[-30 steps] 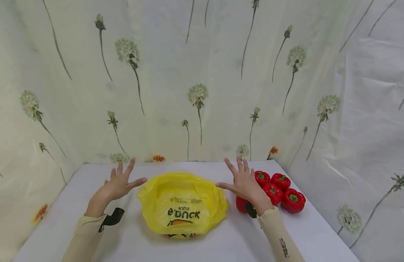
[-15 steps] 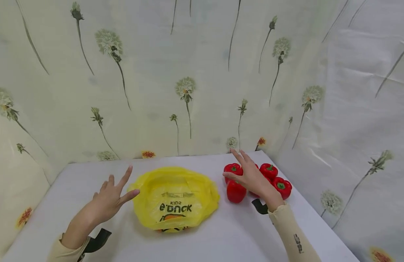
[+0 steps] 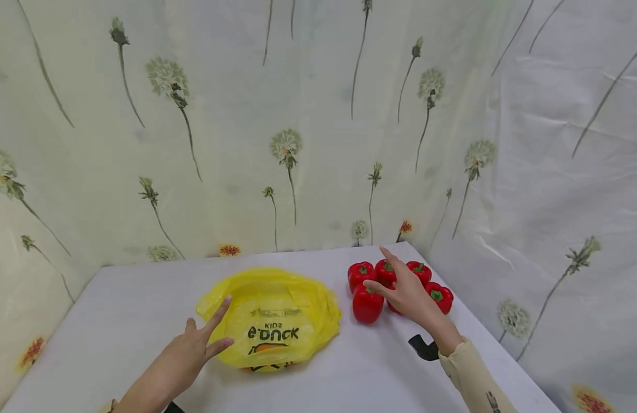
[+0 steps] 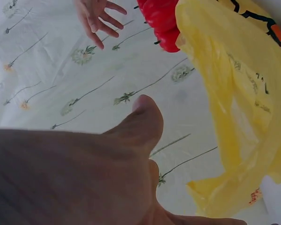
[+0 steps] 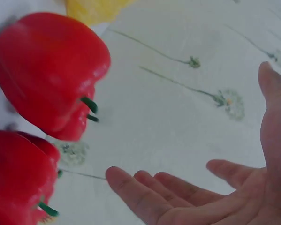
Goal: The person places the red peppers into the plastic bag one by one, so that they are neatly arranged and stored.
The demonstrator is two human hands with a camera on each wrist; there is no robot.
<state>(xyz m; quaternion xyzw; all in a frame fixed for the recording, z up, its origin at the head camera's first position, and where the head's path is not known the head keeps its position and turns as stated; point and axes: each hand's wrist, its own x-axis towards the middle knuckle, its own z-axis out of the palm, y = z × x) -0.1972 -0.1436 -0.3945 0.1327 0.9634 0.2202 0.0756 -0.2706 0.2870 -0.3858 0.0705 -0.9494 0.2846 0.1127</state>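
Observation:
A yellow plastic bag (image 3: 282, 318) with "KIDS e·DUCK" lettering and a duck print lies in the middle of the table, its mouth spread wide. My left hand (image 3: 186, 347), fingers extended and holding nothing, is at the bag's left side and overlaps its near left edge in the head view. In the left wrist view the bag's rim (image 4: 215, 89) rises beyond the thumb. To the right, several red bell peppers with green stems sit grouped, the nearest one (image 3: 368, 304) in front. Over them hovers my right hand (image 3: 410, 292), fingers spread and nothing in its grasp; it hides part of the group.
The white table (image 3: 143, 298) ends at a curtain (image 3: 220, 143) printed with dandelions, which stands behind and along both sides. A black wrist mount (image 3: 423, 348) sticks out beneath the right wrist.
My right hand has moved right, over the peppers, uncovering the nearer ones. The left hand has come lower and closer to the bag. The head view has shifted to the right.

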